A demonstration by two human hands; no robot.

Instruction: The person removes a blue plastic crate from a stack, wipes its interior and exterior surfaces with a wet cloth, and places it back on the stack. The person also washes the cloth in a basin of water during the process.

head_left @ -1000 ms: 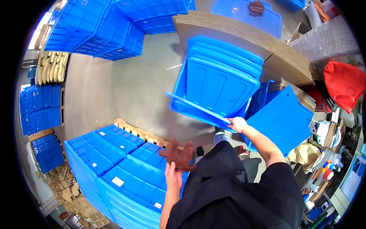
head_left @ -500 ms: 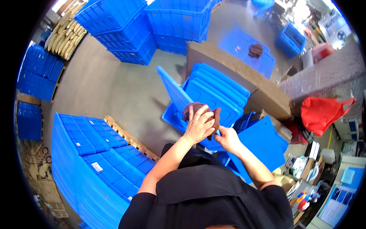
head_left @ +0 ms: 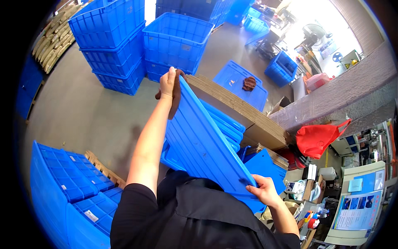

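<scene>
A large blue plastic lid [head_left: 203, 141] stands tilted on its edge in front of my body, its ribbed side turned up to the left. My left hand [head_left: 168, 83], arm stretched out, is closed round a brown cloth [head_left: 175, 94] at the lid's far upper corner. The cloth hangs over that edge on both sides. At the near right corner, my right hand [head_left: 265, 190] grips the lid's rim, thumb on top. More blue lids [head_left: 226, 124] lie stacked just behind it, partly hidden by the raised one.
Cardboard sheets [head_left: 253, 120] stand beyond the lids. Blue crates [head_left: 178, 37] are stacked ahead, and more blue boxes [head_left: 89, 182] sit on a pallet at left. Past the cardboard, another brown cloth [head_left: 249, 84] lies on a blue lid [head_left: 232, 74]. A red bag [head_left: 317, 141] hangs at right.
My hands have parted from the cloth they were both at. The left moved forward with the cloth to the far corner; the right took the near corner. The lid is now raised across my front.
</scene>
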